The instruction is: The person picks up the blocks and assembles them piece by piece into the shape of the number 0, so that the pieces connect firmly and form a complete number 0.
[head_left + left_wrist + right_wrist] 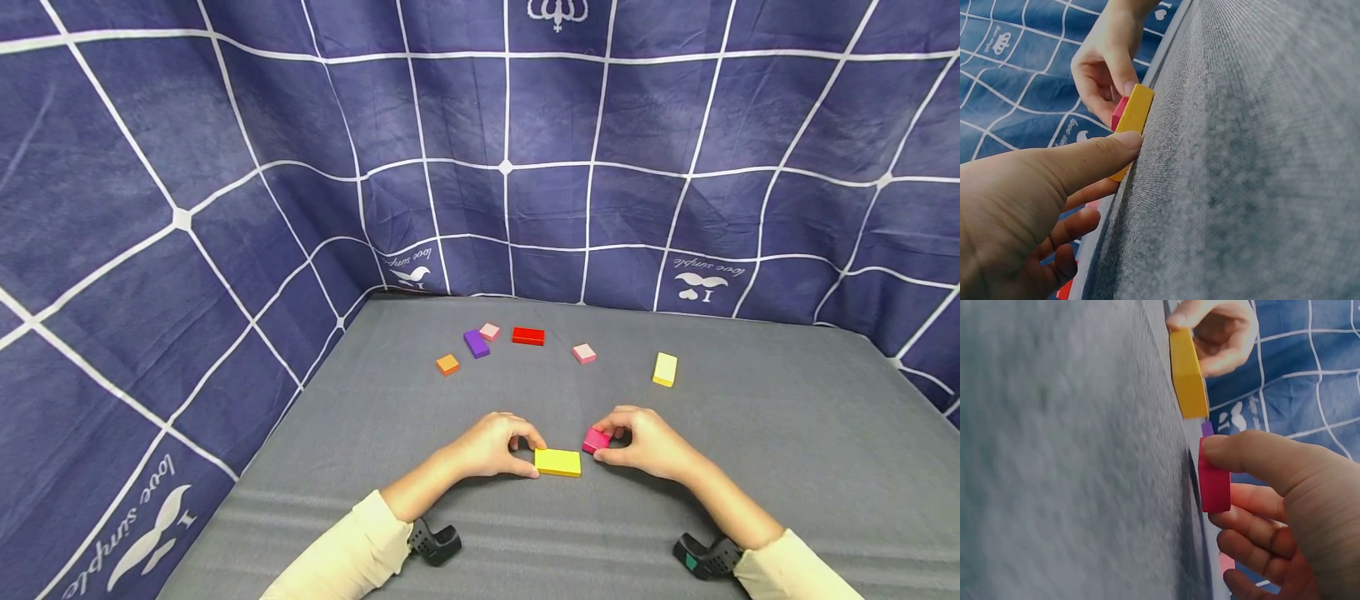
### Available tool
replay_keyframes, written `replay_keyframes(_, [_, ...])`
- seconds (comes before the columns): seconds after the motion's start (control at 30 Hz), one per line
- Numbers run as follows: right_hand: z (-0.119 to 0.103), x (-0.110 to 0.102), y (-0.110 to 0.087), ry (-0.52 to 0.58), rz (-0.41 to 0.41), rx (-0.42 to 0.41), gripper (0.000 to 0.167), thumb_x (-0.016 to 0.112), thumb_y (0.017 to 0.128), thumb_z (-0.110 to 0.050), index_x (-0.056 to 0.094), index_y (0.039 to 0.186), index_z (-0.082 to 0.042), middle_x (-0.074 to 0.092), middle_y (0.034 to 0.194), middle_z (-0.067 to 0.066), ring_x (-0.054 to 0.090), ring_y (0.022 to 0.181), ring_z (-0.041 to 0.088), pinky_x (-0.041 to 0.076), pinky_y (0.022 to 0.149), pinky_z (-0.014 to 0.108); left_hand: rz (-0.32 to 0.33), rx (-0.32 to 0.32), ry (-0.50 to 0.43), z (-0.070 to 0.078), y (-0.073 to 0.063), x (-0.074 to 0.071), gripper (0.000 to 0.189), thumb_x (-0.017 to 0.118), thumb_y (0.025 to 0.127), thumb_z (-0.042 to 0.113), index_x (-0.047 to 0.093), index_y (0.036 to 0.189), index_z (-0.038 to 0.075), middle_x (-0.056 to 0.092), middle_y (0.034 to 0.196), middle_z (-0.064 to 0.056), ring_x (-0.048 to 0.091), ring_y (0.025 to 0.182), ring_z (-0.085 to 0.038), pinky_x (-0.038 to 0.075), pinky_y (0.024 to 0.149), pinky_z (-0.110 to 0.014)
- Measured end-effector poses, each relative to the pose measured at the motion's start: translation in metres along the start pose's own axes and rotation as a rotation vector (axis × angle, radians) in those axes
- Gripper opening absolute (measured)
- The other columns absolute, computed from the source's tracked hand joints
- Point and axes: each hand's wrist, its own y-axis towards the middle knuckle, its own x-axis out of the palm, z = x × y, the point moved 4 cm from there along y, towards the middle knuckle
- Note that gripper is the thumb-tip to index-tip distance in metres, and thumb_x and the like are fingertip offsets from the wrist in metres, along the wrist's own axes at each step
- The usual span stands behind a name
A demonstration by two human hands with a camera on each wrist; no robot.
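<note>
A bright yellow rectangular block lies flat on the grey cloth. My left hand pinches its left end between thumb and fingers; the left wrist view shows the thumb on the near face of the block. To the right, my right hand pinches a small magenta block, which looks slightly tilted in the head view. In the right wrist view the thumb covers the top of the magenta block. A narrow gap separates the two blocks in the head view.
Farther back on the grey surface lie an orange block, a purple block, two pink blocks, a red block and a pale yellow block. A navy curtain with white lines hangs behind and to the left.
</note>
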Motion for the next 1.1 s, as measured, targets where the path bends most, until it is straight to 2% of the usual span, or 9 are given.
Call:
replay_keyframes(0.2, [-0.002,0.007,-0.003,-0.001,0.014,-0.033,0.022,0.086,0.072,-0.019,0.073,0.089,-0.015,0.056,0.076,-0.014,0.053,0.071,0.008,0.045,0.062,0.025,0.009,0.026,-0.016,0.001,0.000,0.000,0.028,0.087,0.074,0.021,0.075,0.098,0.014,0.068,0.087,0.007,0.052,0.075,-0.002,0.042,0.069,-0.015])
replay_keyframes(0.43, [-0.002,0.012,-0.004,-0.010,0.036,-0.037,0.022,0.086,0.072,-0.018,0.071,0.089,-0.018,0.055,0.078,-0.015,0.052,0.072,0.006,0.046,0.063,0.024,0.003,0.005,-0.026,0.000,0.000,-0.001,0.028,0.086,0.074,0.021,0.075,0.098,0.015,0.068,0.088,0.009,0.052,0.076,-0.003,0.043,0.069,-0.015])
replay_keyframes(0.7, [-0.004,0.013,-0.006,-0.012,0.057,-0.086,0.023,0.085,0.071,-0.016,0.071,0.088,-0.020,0.056,0.079,-0.015,0.053,0.073,0.007,0.046,0.065,0.025,-0.003,-0.003,-0.027,0.000,0.000,0.000,0.028,0.086,0.074,0.021,0.075,0.098,0.015,0.068,0.088,0.008,0.052,0.075,-0.002,0.043,0.069,-0.016])
replay_keyframes(1.1, [-0.003,0.015,-0.006,-0.016,0.069,-0.060,0.022,0.085,0.071,-0.016,0.070,0.088,-0.018,0.056,0.078,-0.015,0.052,0.072,0.006,0.046,0.064,0.024,0.006,0.009,-0.026,-0.001,0.001,0.000,0.028,0.087,0.074,0.021,0.075,0.098,0.014,0.068,0.088,0.007,0.053,0.076,-0.004,0.043,0.069,-0.016])
